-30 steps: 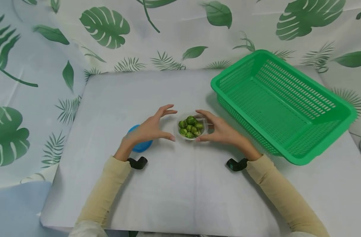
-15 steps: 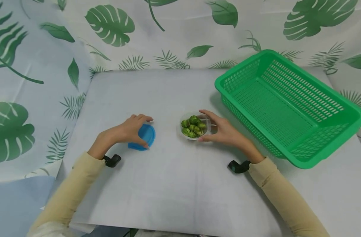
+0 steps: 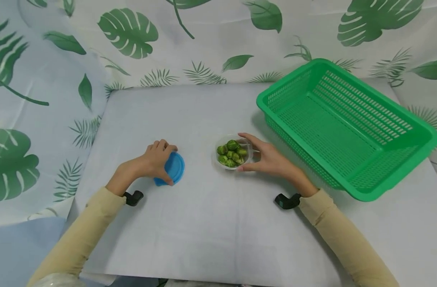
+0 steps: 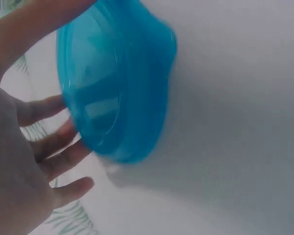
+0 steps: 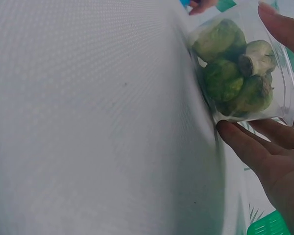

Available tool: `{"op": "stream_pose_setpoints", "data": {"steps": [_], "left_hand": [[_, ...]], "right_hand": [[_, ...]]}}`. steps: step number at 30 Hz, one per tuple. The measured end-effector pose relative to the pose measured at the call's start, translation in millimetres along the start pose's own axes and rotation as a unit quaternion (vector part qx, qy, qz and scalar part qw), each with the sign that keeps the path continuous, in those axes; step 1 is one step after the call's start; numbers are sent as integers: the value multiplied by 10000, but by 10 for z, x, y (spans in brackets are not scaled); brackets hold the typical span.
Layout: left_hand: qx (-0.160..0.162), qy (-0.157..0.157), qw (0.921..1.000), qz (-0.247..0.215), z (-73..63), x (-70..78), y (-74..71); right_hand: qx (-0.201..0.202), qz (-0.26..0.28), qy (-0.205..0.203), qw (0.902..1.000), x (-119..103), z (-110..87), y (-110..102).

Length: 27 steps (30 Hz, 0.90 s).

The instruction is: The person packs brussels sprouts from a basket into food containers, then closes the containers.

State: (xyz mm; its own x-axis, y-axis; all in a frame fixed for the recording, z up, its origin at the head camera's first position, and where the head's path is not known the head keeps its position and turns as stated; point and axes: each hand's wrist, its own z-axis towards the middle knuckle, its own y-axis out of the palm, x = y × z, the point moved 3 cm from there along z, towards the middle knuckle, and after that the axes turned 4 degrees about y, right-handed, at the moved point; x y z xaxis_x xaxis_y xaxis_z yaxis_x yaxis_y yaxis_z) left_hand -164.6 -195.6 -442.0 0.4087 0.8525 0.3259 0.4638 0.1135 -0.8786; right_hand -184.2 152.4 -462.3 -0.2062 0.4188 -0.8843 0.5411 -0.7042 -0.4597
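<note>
My left hand grips a round blue plastic lid by its edges, thumb on the near side and fingers on the far side. In the left wrist view the lid is tilted and slightly blurred, with a shadow beside it on the table. My right hand holds the right side of a small clear plastic container between thumb and fingers. Several Brussels sprouts lie inside this uncovered container, which stands on the table.
A large green plastic basket with slotted walls stands at the right, close to my right forearm. White cloth covers the table. Behind it hangs a leaf-patterned curtain.
My left hand has moved from beside the container leftward to the blue lid and taken hold of its edges. My right hand has stayed on the container.
</note>
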Motion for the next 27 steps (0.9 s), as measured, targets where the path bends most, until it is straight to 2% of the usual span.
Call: {"op": "stream_pose_setpoints", "data": {"steps": [5,8,13,16,18,22,25,27], "left_hand": [[272,34,9982,-535,61,24,1],[142,-11,9924,-1223,108,29,-24],[-178,-371,9687,-2447,159,16,-170],[-254,-438,9553,-2912,170,22,-281],[-293,-465,9493,-3094,183,32,-350],[-212,-528,9440,-3249,206,90,-502],[83,-501,9426,-3300,225,198,-631],[461,-431,9443,-3229,241,314,-708]], "right_hand": [[-29,52,-19,10000,0,4,-3],[-37,51,-52,10000,-2,1,0],[-46,26,-86,9999,-3,-22,-5],[-17,4,-70,10000,3,-30,-5],[5,-14,-71,10000,3,-31,-7],[-3,-45,-68,10000,-5,-21,-4],[-19,-40,-31,10000,-11,-22,1],[-18,-52,16,10000,-10,-32,-2]]}}
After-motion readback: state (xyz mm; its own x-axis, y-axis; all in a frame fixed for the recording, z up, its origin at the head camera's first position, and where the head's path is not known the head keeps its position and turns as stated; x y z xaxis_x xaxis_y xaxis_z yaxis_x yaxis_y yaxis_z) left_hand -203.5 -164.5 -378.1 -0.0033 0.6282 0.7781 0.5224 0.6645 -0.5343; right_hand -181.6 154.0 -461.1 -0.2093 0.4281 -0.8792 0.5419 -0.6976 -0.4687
